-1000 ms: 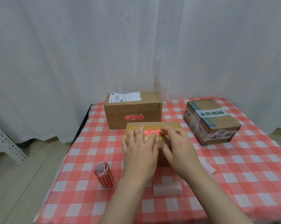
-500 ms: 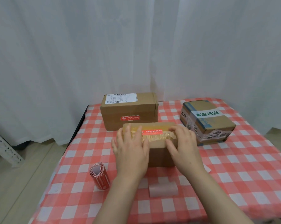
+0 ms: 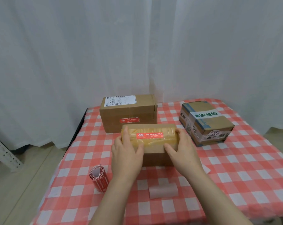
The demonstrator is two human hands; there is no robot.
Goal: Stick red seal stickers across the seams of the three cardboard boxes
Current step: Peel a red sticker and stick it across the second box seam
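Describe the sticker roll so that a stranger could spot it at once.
On the red-checked tablecloth, look left of the left hand, which grips the front box. The sticker roll lies there: a red tube with a white inside, unlike the pale blank curl of backing paper to its right.

Red seal sticker (image 3: pixel 149 135) lies flat atop taped middle box (image 3: pixel 153 151).

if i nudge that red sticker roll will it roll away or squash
The sticker roll lies on its side, so a sideways push would probably roll it across the tablecloth. Its coil looks loose and papery at the open end, so it is likely light and would squash under a pinch.
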